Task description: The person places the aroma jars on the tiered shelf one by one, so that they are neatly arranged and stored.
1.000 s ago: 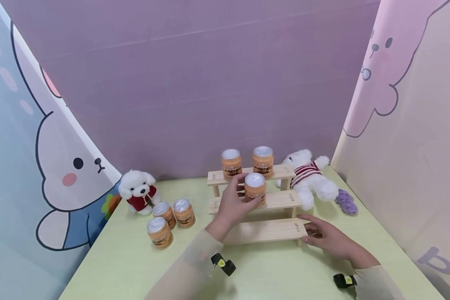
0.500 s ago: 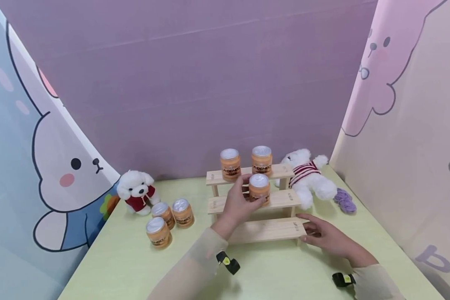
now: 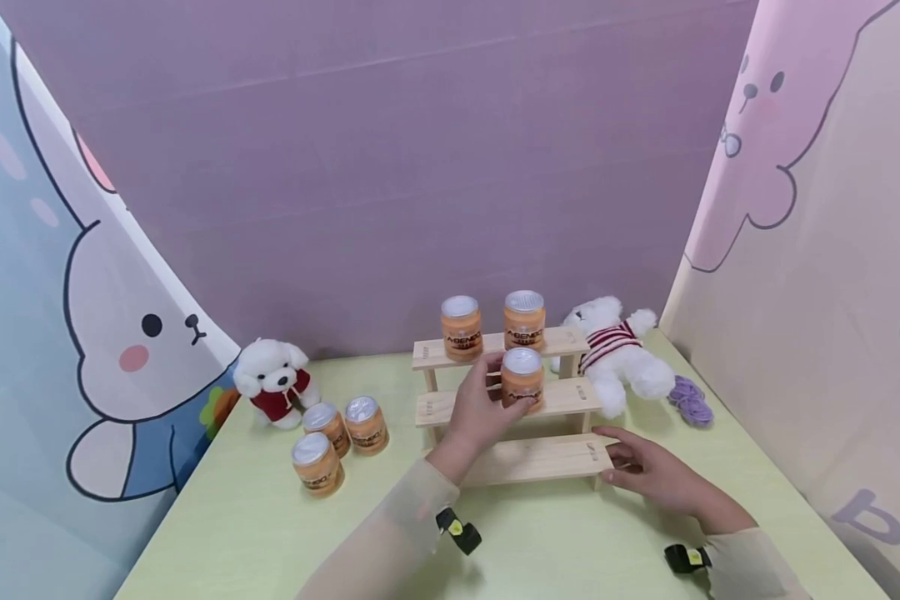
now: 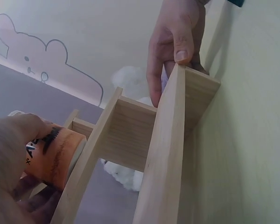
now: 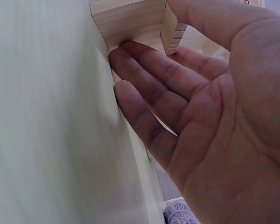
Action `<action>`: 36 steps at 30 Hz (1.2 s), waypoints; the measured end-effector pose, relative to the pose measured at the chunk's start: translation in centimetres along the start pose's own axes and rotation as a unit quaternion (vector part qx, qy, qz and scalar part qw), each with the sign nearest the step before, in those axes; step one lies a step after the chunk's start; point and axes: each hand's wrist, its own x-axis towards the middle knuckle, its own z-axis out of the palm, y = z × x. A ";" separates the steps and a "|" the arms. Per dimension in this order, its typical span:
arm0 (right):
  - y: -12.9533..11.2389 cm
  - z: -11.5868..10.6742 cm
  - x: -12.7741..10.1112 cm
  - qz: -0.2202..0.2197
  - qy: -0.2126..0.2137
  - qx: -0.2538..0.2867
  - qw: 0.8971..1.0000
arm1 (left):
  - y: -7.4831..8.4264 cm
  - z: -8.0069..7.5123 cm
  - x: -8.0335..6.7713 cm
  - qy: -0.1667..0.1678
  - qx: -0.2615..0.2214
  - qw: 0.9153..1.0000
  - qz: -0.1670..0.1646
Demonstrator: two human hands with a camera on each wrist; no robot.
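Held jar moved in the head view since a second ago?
Yes: rightward along the middle shelf. The held jar, in the left hand, now sits almost straight below the top-right jar.

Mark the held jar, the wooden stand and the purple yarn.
Held jar (image 3: 523, 383): head view, orange body.
Wooden stand (image 3: 567, 397): head view, middle shelf's top.
Purple yarn (image 3: 690, 402): head view, middle of bundle.
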 end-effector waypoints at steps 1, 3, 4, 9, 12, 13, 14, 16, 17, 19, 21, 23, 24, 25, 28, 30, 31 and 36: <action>0.0 0.0 0.0 0.000 0.000 0.000 1.000 | 0.1 -0.1 -0.1 -0.002 0.005 1.000 0.001; 0.0 0.0 0.0 0.000 0.000 -0.003 1.000 | 0.2 -0.2 -0.3 -0.006 0.017 1.000 0.002; 0.1 0.0 0.0 0.000 0.001 -0.004 1.000 | 0.3 -0.3 -0.4 -0.008 0.021 1.000 0.002; 0.2 -0.1 0.0 0.000 0.001 -0.003 1.000 | 0.2 -0.1 -0.3 -0.018 0.019 1.000 0.001; 0.3 -0.1 0.0 0.003 0.000 0.002 1.000 | -0.1 0.2 -0.2 -0.019 0.009 1.000 -0.005; 0.3 0.0 0.0 0.004 -0.002 0.005 1.000 | -0.2 0.4 -0.1 -0.019 0.006 1.000 -0.007; 0.4 0.0 0.0 0.005 -0.002 0.006 1.000 | -0.2 0.5 -0.1 -0.019 0.004 1.000 -0.010; 0.4 0.0 0.0 0.006 -0.004 0.008 1.000 | -0.2 0.7 -0.1 -0.019 0.003 1.000 -0.012; 0.5 0.0 0.0 0.007 -0.005 0.009 1.000 | -0.2 0.8 0.0 -0.018 0.004 1.000 -0.012; 0.5 -0.1 0.0 0.005 -0.006 0.010 1.000 | -0.1 0.9 0.0 -0.019 0.008 1.000 -0.008; 0.5 -0.1 0.0 0.003 -0.005 0.009 1.000 | -0.1 1.0 0.1 -0.018 0.011 1.000 -0.006; 0.5 -0.1 0.1 -0.001 -0.005 0.009 1.000 | -0.1 1.1 0.2 -0.018 0.013 1.000 -0.005; 0.5 -0.1 0.1 -0.002 -0.004 0.009 1.000 | -0.1 1.1 0.3 -0.018 0.013 1.000 -0.005; 0.5 -0.1 0.1 -0.004 -0.004 0.008 1.000 | -0.1 1.2 0.3 -0.019 0.013 1.000 -0.005; 0.5 -0.1 0.1 -0.006 -0.003 0.006 1.000 | -0.2 1.2 0.4 -0.020 0.014 1.000 -0.004; 0.5 -0.1 0.1 -0.007 -0.003 0.004 1.000 | -0.2 1.3 0.4 -0.019 0.015 1.000 -0.004; 0.5 -0.1 0.1 -0.007 -0.002 0.002 1.000 | -0.2 1.3 0.5 -0.019 0.014 1.000 -0.004; 0.4 -0.1 0.1 -0.004 -0.003 0.001 1.000 | -0.1 1.6 0.5 -0.019 0.010 1.000 -0.006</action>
